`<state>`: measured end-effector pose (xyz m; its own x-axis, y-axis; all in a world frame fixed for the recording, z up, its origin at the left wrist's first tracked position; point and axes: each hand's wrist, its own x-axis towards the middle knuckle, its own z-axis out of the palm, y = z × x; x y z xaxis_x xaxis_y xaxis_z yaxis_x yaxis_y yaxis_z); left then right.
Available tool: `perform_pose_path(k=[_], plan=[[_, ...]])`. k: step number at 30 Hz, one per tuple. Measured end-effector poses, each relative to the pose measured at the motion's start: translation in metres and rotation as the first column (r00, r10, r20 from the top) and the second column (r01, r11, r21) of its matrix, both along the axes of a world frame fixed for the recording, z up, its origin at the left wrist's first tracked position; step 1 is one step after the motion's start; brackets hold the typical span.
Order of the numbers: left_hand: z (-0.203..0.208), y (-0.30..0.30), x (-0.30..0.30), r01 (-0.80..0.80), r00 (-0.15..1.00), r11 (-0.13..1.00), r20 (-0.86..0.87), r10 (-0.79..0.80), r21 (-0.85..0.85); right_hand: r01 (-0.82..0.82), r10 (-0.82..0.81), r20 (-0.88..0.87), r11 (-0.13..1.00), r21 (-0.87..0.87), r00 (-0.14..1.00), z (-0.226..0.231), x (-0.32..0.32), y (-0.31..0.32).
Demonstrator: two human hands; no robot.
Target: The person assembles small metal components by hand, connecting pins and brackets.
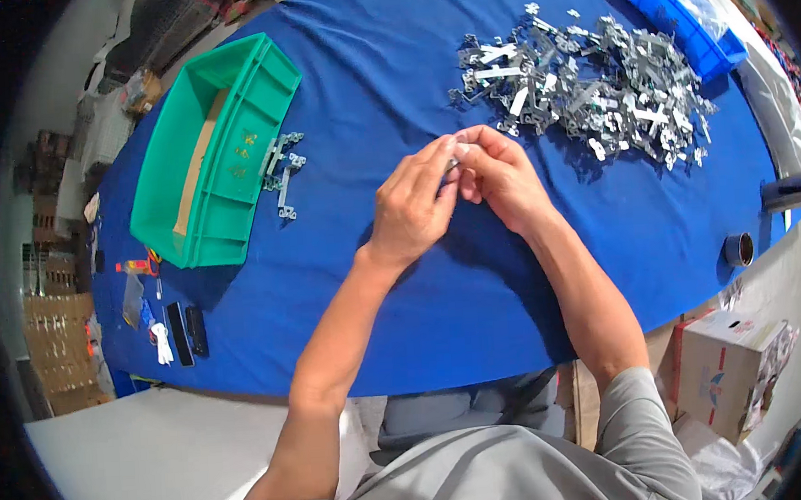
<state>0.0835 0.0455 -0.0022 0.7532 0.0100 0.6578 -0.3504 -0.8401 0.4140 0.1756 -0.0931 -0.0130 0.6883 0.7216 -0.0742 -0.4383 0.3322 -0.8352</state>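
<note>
My left hand [413,203] and my right hand [502,178] meet over the middle of the blue-covered table [363,87]. Their fingertips pinch one small silver metal piece [455,161] between them; most of it is hidden by the fingers. A big heap of similar silver metal brackets [592,82] lies just beyond my right hand. A few assembled metal pieces [283,173] lie in a short row to the left, beside a green plastic bin [220,151].
A blue plastic bin [670,13] stands at the far right behind the heap. Small tools and dark flat items [176,332] lie at the table's left edge. A roll of tape [738,249] sits near the right edge. A cardboard box [734,372] stands on the floor, lower right.
</note>
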Motion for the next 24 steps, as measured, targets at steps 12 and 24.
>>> perform_pose_path(k=[12, 24], plan=[[-0.023, 0.048, -0.002, -0.052, 0.999, 0.313, -0.050, 0.017, -0.948, 0.519, 0.385, 0.908, 0.748, -0.413, 0.167, 0.001, -0.032, 0.009], [-0.030, 0.046, -0.001, -0.176, 0.980, 0.426, -0.200, -0.011, -0.887, 0.418, 0.375, 0.896, 0.793, -0.443, 0.237, -0.003, -0.023, 0.003]])
